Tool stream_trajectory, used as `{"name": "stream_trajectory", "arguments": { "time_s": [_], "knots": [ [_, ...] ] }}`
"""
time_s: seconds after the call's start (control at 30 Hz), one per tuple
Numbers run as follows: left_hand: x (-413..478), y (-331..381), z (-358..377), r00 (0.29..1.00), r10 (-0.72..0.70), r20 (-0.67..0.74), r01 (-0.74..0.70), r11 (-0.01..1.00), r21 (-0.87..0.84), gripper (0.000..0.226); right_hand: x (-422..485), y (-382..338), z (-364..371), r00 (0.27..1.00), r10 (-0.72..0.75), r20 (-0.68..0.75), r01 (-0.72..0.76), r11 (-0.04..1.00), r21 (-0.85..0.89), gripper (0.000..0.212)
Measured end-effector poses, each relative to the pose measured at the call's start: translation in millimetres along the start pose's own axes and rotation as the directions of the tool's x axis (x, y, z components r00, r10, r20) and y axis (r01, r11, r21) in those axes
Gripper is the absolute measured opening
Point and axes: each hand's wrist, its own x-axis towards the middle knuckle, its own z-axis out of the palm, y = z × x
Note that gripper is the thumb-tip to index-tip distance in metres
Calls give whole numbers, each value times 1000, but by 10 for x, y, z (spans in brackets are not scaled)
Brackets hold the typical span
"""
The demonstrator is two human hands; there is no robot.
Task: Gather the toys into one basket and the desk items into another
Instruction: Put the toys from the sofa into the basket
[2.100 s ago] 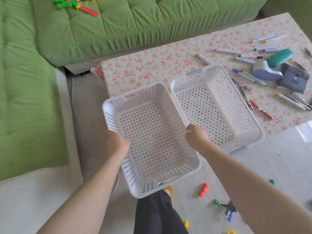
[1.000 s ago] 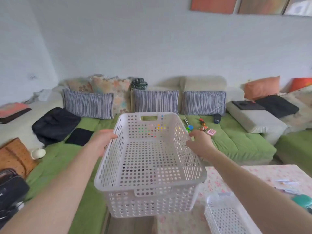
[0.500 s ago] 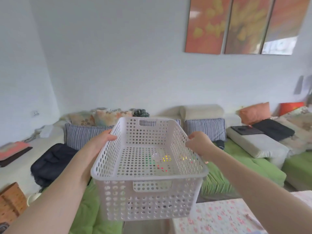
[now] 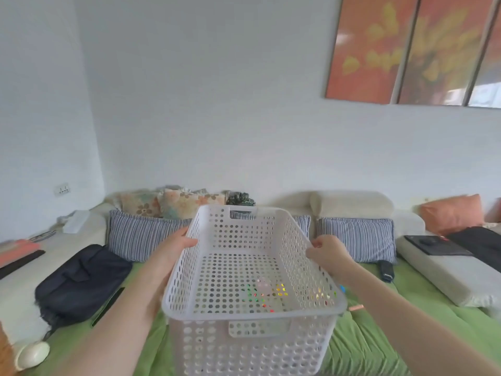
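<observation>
Held empty white basket (image 4: pixel 252 283) in air above green sofa (image 4: pixel 366 346), left hand (image 4: pixel 173 248) and right hand (image 4: pixel 326 252) fingers pinching side rims. Toys beneath, possibly, glimpsed through holes. Risked tipping; thin-rim pinch could slip.

1. Both hands are holding a white perforated basket (image 4: pixel 252 280) in the air above a green sofa (image 4: pixel 360 346).
2. The left hand (image 4: pixel 173 248) is gripping the basket's left rim, thumb lying over the edge.
3. The right hand (image 4: pixel 326 252) is pinching the right rim.
4. Small coloured toys (image 4: pixel 267 293) are showing through the holes in the basket's floor; whether they are lying on the sofa cannot be told.
5. A black bag (image 4: pixel 81 280) is lying on the left, and striped cushions (image 4: pixel 356 237) are leaning along the far back.
</observation>
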Motion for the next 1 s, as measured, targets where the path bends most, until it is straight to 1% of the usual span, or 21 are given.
{"name": "stream_trajectory", "arguments": {
  "time_s": [0.13, 0.27, 0.33, 0.43, 0.5, 0.6, 0.67, 0.77, 0.9, 1.0],
  "knots": [
    [525, -74, -60, 999, -35, -22, 35, 999, -11, 43, 457, -37, 163, 1000, 5, 6, -5, 1000, 23, 10],
    [1111, -57, -101, 998, -59, -20, 58, 997, -43, 45, 1000, -73, 319, 1000, 19, -6, -19, 999, 33, 19],
    [1461, -90, -152, 998, -57, -26, 57, 998, -25, 52, 1298, -114, 399, 999, 23, -29, -22, 999, 48, 22],
    [2123, -200, -261, 1000, -12, -4, 12, 1000, -26, 60, 1812, -182, 569, 997, 48, -64, -38, 988, 147, 25],
    [2472, -171, -312, 1000, -19, 5, 19, 999, -34, 66, 2131, -246, 653, 997, 65, -52, -52, 975, 214, 20],
    [2997, -119, -344, 999, -30, -13, 30, 999, -20, 56, 2581, -305, 791, 996, 81, -45, -66, 964, 258, 18],
    [3317, -30, -294, 1000, -19, 5, 19, 1000, -19, 56, 2903, -302, 868, 994, 91, -66, -69, 958, 280, 21],
    [3715, -57, -166, 999, -41, 4, 41, 999, -13, 53, 3302, -218, 982, 991, 102, -86, -75, 960, 270, 22],
    [4365, -282, -40, 996, -92, 1, 92, 996, -3, 56, 3881, -31, 1178, 988, 141, -55, -125, 964, 234, 19],
    [4751, -405, 110, 992, -124, -20, 124, 992, -2, 48, 4352, 100, 1325, 989, 147, -23, -140, 970, 199, 18]
  ]
}}
